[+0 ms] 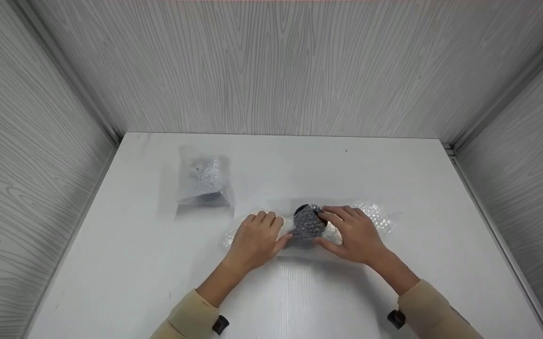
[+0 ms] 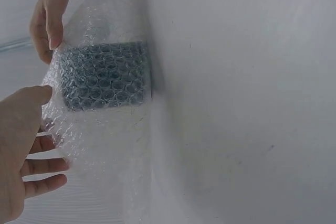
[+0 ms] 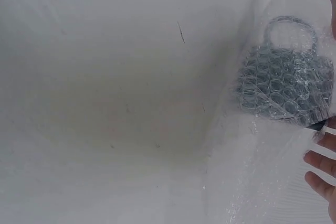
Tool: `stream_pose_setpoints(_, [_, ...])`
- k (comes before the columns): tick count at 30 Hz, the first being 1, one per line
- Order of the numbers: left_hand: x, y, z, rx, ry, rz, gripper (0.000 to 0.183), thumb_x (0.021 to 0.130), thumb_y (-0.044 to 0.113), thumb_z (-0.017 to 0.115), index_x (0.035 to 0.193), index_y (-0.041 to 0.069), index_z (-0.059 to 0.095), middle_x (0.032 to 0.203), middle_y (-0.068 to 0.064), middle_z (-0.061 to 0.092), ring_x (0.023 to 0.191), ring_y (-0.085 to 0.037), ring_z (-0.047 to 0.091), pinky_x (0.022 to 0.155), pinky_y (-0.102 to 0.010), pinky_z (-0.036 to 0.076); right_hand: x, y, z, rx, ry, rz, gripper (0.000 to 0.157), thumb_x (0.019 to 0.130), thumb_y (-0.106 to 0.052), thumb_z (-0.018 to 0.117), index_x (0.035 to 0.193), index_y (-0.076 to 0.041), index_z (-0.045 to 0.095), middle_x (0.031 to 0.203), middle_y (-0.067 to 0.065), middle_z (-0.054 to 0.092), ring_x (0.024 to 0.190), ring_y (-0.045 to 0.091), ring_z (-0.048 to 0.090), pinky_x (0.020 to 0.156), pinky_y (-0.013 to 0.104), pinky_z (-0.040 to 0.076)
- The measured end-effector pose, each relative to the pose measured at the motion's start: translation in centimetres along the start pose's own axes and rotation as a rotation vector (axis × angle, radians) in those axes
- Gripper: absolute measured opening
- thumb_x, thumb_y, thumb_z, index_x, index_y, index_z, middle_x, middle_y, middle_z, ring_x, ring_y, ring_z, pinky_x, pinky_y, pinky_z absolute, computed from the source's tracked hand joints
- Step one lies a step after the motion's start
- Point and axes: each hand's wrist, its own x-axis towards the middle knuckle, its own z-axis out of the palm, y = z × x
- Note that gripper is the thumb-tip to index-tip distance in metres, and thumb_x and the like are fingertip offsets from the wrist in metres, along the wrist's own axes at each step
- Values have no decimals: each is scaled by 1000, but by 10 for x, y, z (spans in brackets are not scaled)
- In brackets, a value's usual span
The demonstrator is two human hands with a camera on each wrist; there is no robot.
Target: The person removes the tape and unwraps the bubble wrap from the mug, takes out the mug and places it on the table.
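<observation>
A dark mug lies inside a sheet of bubble wrap on the white table. In the right wrist view, the loop handle of the mug shows through the bubbles. My left hand holds the wrap at the mug's left, its thumb on the near side and fingers behind the film in the left wrist view. On the other side, my right hand grips the wrap at the mug's dark rim, fingertips at the upper edge and thumb lower down. Part of the rim peeks out uncovered.
A clear plastic bag with a bubble-wrapped item inside lies at the back left of the table. Grey wood-grain panels enclose the table at the back and both sides.
</observation>
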Motion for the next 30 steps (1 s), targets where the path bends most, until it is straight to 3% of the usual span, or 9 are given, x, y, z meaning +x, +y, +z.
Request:
stream_pose_setpoints(7, [-6,0,-2,-8,14,9,44,98,55,68,100,11,67,96,-3,73,89,-21,71,75,-32,60,2,1,-4,-21,-2,-29,63,88,-61,76,132,-15,72,133,6,73,117,27,72,96,51,60])
stream_pose_setpoints(20, [-19,0,-3,-5,-9,9,43,98,55,69,99,12,68,95,-3,72,89,-20,71,78,-32,60,3,5,-8,-34,-25,-64,61,86,-57,80,129,-15,72,131,5,74,115,26,71,97,50,60])
stream_pose_setpoints(30, [-31,3,-4,2,-46,26,45,97,56,69,99,11,69,93,-3,72,88,-19,71,77,-31,60,4,6,-9,-39,-54,-68,60,89,-60,76,130,-17,72,134,4,73,118,26,71,99,51,59])
